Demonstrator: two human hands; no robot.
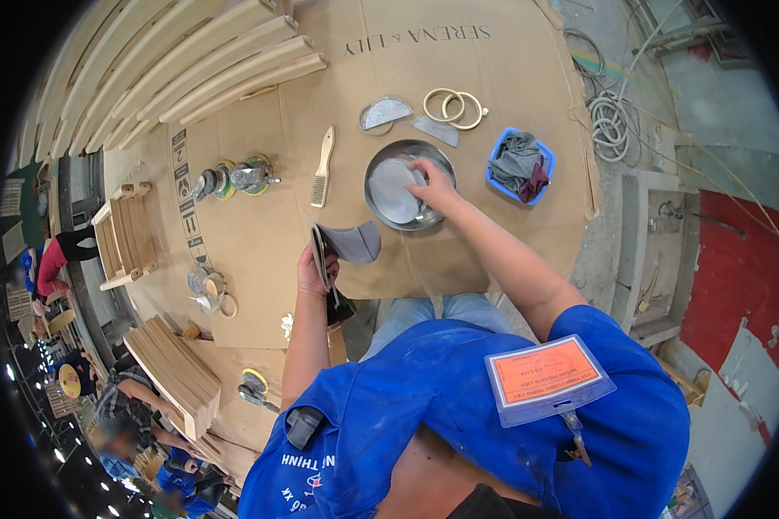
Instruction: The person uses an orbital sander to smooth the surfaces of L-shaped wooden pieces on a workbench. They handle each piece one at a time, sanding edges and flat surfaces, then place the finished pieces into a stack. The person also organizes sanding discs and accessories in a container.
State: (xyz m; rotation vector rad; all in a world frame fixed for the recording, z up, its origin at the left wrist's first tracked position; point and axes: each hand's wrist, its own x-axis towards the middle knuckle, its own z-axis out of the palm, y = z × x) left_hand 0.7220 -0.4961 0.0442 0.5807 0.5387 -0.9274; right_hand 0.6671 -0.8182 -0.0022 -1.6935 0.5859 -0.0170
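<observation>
My right hand (433, 183) reaches into a round metal bowl (379, 160) that holds pale paste, with a thin metal blade under its fingers at the bowl's near rim. My left hand (313, 270) grips a flat dark scraper board (323, 255) on edge at the near edge of the cardboard-covered table (260, 233). A grey sheet of sandpaper (355, 242) lies just beside that hand. I wear a blue work shirt with an orange badge (545, 374) clipped to it.
On the cardboard lie a wooden-handled brush (322, 166), two sanding tools (234, 179), tape rings (454, 106), a half-round metal blade (386, 112) and a blue tray of rags (519, 164). Curved wooden slats (182, 69) stack at the far left. Other people work at lower left.
</observation>
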